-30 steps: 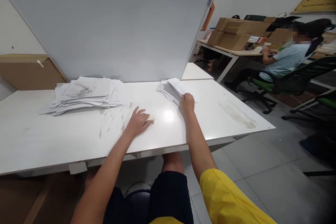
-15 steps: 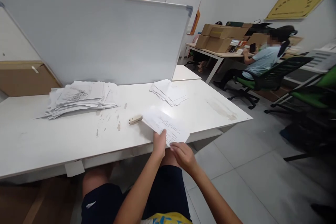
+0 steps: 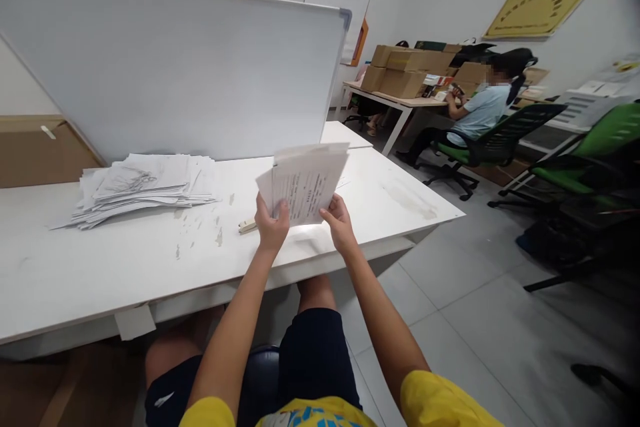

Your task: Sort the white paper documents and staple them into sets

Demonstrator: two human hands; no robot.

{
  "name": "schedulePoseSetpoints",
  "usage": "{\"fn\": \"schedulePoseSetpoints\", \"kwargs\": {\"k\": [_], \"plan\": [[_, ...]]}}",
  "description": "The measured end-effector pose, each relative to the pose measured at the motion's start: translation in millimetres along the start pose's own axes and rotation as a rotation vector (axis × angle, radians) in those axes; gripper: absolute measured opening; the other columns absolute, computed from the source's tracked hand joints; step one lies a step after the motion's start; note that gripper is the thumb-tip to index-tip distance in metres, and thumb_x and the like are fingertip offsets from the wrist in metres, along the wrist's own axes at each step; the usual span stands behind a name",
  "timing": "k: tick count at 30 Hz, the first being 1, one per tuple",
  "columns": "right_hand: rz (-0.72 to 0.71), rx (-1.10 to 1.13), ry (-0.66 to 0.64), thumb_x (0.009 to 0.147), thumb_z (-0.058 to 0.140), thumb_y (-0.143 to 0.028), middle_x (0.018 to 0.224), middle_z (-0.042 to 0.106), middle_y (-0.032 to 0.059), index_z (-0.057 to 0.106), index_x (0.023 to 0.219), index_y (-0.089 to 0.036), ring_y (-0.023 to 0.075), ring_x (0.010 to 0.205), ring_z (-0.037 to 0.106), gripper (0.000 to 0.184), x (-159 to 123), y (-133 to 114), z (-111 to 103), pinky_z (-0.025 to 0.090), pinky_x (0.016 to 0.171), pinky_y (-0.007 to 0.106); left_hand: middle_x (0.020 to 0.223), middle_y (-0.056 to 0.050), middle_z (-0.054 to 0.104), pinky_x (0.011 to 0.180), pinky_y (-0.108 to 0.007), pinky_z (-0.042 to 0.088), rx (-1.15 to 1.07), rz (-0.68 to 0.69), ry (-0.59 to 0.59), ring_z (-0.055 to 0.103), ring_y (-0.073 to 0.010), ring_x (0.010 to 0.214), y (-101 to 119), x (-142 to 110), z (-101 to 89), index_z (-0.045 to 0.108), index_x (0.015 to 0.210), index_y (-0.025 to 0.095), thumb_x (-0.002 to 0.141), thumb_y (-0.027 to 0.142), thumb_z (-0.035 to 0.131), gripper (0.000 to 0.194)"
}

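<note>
Here, papers (image 3: 311, 177) clamped at lower edges by left hand (image 3: 271, 225), right hand (image 3: 342, 223), tabletop (image 3: 107, 263) stretching leftward

soft indoor light is brightening the white table (image 3: 120, 267) and the whiteboard (image 3: 200, 73); pale glare is shining on the table just below the papers (image 3: 310, 187), whose small print is blurring. shadow is filling the space beneath. wide-angle distortion is stretching the edges, and the top right corner is falling dark.

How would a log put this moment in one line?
left hand: holds papers | right hand: holds same papers | paper pile: on table, left side
</note>
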State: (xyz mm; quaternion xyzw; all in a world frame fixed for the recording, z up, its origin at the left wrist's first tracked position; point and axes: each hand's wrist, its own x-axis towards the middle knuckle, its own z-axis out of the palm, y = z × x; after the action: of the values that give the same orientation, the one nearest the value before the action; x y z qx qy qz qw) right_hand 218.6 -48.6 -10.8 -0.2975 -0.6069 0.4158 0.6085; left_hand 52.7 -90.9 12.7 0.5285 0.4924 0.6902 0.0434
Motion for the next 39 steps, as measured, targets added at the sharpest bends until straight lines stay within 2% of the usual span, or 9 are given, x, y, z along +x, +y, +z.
{"fn": "schedulePoseSetpoints", "kwargs": {"k": [3, 7, 16, 20, 24, 27, 31, 35, 39], "plan": [[-0.018, -0.004, 0.084, 0.082, 0.063, -0.042, 0.117, 0.064, 0.0091, 0.054, 0.116, -0.023, 0.0239, 0.112, 0.058, 0.040, -14.5, 7.9, 12.8, 0.046, 0.099, 0.041, 0.128, -0.022, 0.056, 0.092, -0.036, 0.053, 0.006, 0.051, 0.062, 0.058, -0.0262, 0.120, -10.7, -1.5, -8.9, 0.025, 0.144, 0.014, 0.091, 0.056, 0.047, 0.071], [0.002, 0.008, 0.067, 0.082, 0.063, -0.040, 0.112, 0.064, 0.0080, 0.054, 0.110, -0.023, 0.0233, 0.108, 0.060, 0.034, -20.0, 11.5, 11.4, 0.047, 0.096, 0.039, 0.126, -0.020, 0.059, 0.089, -0.035, 0.054, 0.068, 0.118, -0.068, 0.062, -0.0244, 0.113, -15.5, -3.5, -14.4, 0.019, 0.148, 0.016, 0.093, 0.052, 0.044, 0.070], [0.037, -0.006, 0.154, 0.076, 0.067, -0.045, 0.110, 0.066, 0.0093, 0.055, 0.106, -0.022, 0.0243, 0.105, 0.061, 0.040, -29.5, 6.4, 10.5, 0.050, 0.091, 0.038, 0.154, -0.013, 0.036, 0.111, -0.037, 0.039, 0.045, 0.138, -0.224, 0.035, -0.0241, 0.142, -12.5, -6.7, -14.7, 0.013, 0.154, 0.021, 0.097, 0.046, 0.034, 0.065], [0.346, -0.002, -0.091, 0.071, 0.073, -0.047, 0.085, 0.069, 0.0068, 0.066, 0.089, -0.017, 0.0202, 0.075, 0.062, 0.036, -43.5, -10.6, -17.3, 0.051, 0.063, 0.030, 0.152, -0.008, 0.040, 0.103, -0.033, 0.047, -0.059, -0.001, -0.471, 0.046, -0.0226, 0.133, 3.5, 11.3, -14.5, 0.015, 0.154, 0.028, 0.096, 0.042, 0.038, 0.063], [0.652, 0.054, -0.206, 0.065, 0.079, -0.042, 0.065, 0.062, 0.0009, 0.067, 0.086, -0.015, 0.0104, 0.049, 0.046, 0.036, -54.4, -28.8, -29.4, 0.032, 0.040, 0.021, 0.134, -0.005, 0.058, 0.091, -0.032, 0.052, 0.057, -0.124, -0.804, 0.061, -0.0205, 0.113, 19.9, 49.3, -20.4, 0.023, 0.152, 0.030, 0.092, 0.031, 0.043, 0.063], [0.701, 0.180, -0.039, 0.063, 0.080, -0.041, 0.057, 0.055, -0.0025, 0.065, 0.085, -0.016, 0.0080, 0.044, 0.041, 0.037, -66.8, -33.5, -18.4, 0.029, 0.037, 0.020, 0.125, -0.006, 0.063, 0.093, -0.039, 0.050, 0.376, -0.126, -0.842, 0.060, -0.0236, 0.111, 11.1, 60.4, -38.4, 0.038, 0.146, 0.025, 0.090, 0.029, 0.044, 0.056], [0.657, 0.289, 0.353, 0.063, 0.078, -0.043, 0.046, 0.037, -0.0100, 0.056, 0.074, -0.018, 0.0042, 0.037, 0.027, 0.036, -98.7, -24.5, 14.2, 0.019, 0.033, 0.018, 0.131, -0.011, 0.061, 0.100, -0.046, 0.045, 0.699, -0.072, -0.859, 0.054, -0.0304, 0.122, -26.8, 33.7, -65.7, 0.054, 0.133, 0.016, 0.090, 0.033, 0.048, 0.047], [0.598, 0.316, 0.598, 0.067, 0.075, -0.044, 0.051, 0.038, -0.0099, 0.055, 0.080, -0.018, 0.0045, 0.040, 0.028, 0.035, -126.2, -11.6, 45.0, 0.023, 0.035, 0.019, 0.133, -0.007, 0.061, 0.105, -0.042, 0.043, 0.579, 0.074, -0.745, 0.057, -0.0229, 0.121, -61.0, 3.0, -78.5, 0.057, 0.130, 0.019, 0.092, 0.019, 0.039, 0.042], [0.581, 0.247, 0.652, 0.070, 0.071, -0.049, 0.052, 0.037, -0.0090, 0.055, 0.081, -0.018, 0.0064, 0.043, 0.031, 0.037, -132.9, -4.0, 57.3, 0.026, 0.037, 0.021, 0.124, -0.002, 0.067, 0.103, -0.042, 0.046, 0.402, 0.105, -0.734, 0.060, -0.0199, 0.117, -70.8, -4.5, -80.9, 0.063, 0.123, 0.025, 0.094, 0.022, 0.040, 0.037]]}}
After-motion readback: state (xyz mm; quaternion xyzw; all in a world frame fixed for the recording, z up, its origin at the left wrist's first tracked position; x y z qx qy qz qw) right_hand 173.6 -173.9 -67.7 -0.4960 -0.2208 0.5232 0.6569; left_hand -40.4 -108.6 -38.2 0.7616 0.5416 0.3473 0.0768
